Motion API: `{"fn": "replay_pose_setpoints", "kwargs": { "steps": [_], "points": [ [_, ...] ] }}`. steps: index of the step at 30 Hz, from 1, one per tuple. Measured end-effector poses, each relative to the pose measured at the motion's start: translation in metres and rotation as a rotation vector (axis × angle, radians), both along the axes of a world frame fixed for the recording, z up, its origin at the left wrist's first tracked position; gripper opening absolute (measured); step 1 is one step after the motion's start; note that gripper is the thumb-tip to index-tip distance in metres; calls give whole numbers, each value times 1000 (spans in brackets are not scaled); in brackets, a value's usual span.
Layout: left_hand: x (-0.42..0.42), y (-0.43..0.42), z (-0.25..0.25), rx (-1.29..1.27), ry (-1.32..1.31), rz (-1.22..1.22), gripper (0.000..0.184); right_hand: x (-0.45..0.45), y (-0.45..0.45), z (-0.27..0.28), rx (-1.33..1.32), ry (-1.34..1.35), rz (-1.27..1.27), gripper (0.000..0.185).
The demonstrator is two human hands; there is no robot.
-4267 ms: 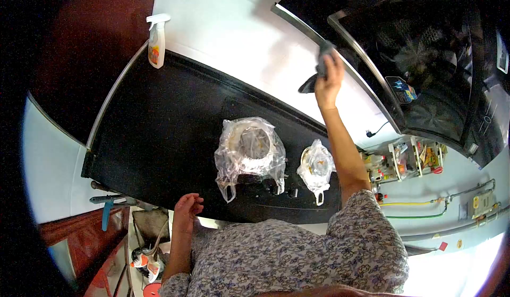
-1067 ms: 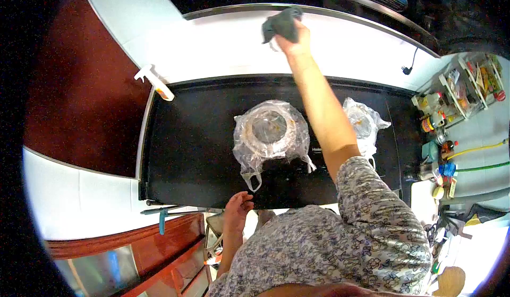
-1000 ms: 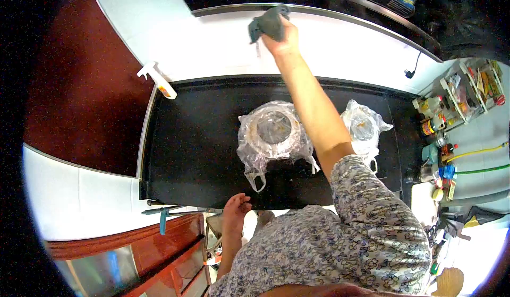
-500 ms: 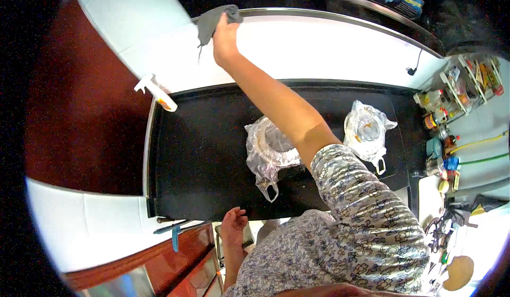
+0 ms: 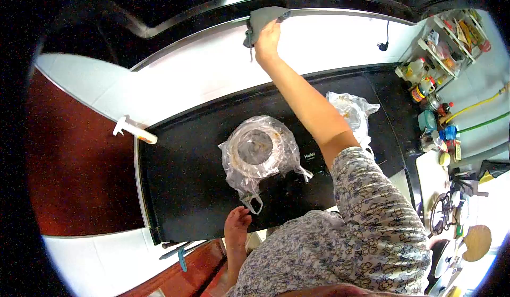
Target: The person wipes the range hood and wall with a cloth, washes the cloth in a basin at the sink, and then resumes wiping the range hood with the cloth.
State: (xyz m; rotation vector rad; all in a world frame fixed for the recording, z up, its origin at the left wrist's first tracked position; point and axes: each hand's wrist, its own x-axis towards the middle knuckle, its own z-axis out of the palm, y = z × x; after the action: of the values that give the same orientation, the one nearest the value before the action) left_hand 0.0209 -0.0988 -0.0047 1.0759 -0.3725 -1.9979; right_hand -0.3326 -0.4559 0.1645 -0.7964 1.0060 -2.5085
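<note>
A dark grey cloth (image 5: 261, 20) is bunched in my right hand (image 5: 268, 39), which is raised at the lower metal edge of the range hood (image 5: 329, 13). Part of the cloth hangs down on the left of my fingers. My left hand (image 5: 237, 224) is low at the front edge of the black Haier hob (image 5: 180, 175), empty, with its fingers loosely bent and apart. Just above its fingertips is the handle of a clear plastic bag (image 5: 289, 143), which covers a round burner. A second plastic bag (image 5: 353, 111) covers the right burner, partly hidden behind my right forearm.
A white spray bottle (image 5: 135, 130) stands at the hob's left end. On the right are a shelf rack (image 5: 438, 58) with bottles and packets, a black plug (image 5: 382, 46) hanging on its cord, and yellow and green hoses (image 5: 483, 123).
My right hand has moved the cloth rightward along the hood's edge. The view has shifted, and the left bag now shows whole beside my arm. My left hand stays low at the front.
</note>
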Motion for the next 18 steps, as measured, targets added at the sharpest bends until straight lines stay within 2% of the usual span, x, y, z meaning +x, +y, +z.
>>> {"fn": "replay_pose_setpoints", "kwargs": {
  "steps": [3, 5, 7, 9, 11, 13, 14, 17, 18],
  "points": [
    [-23, -4, 4, 24, -16, -2, 21, -67, -1, 13, -293, -387, -27, 45],
    [-32, -6, 0, -5, 0, -71, 20, -105, 25, 36, -341, -367, -106, 51],
    [-42, -8, 1, -20, 2, -106, 19, -143, 49, 48, -215, -317, -210, 52],
    [-56, -7, 6, -12, -9, -120, 19, -199, 57, 50, -176, -360, -281, 43],
    [-64, -5, 3, -6, -22, -125, 20, -259, 71, 49, -2, -285, -309, 33],
    [-70, -3, 3, -41, -9, -153, 20, -286, 105, 72, -74, -420, -202, 28],
    [-74, -2, 3, -26, -2, -153, 20, -306, 104, 66, -174, -429, -140, 29],
    [-75, 5, 3, -6, 19, -133, 20, -315, 91, 53, -194, -584, -197, 37],
    [-74, 9, 3, -22, 35, -116, 20, -281, 107, 69, 35, -549, -325, 51]
  ]
}}
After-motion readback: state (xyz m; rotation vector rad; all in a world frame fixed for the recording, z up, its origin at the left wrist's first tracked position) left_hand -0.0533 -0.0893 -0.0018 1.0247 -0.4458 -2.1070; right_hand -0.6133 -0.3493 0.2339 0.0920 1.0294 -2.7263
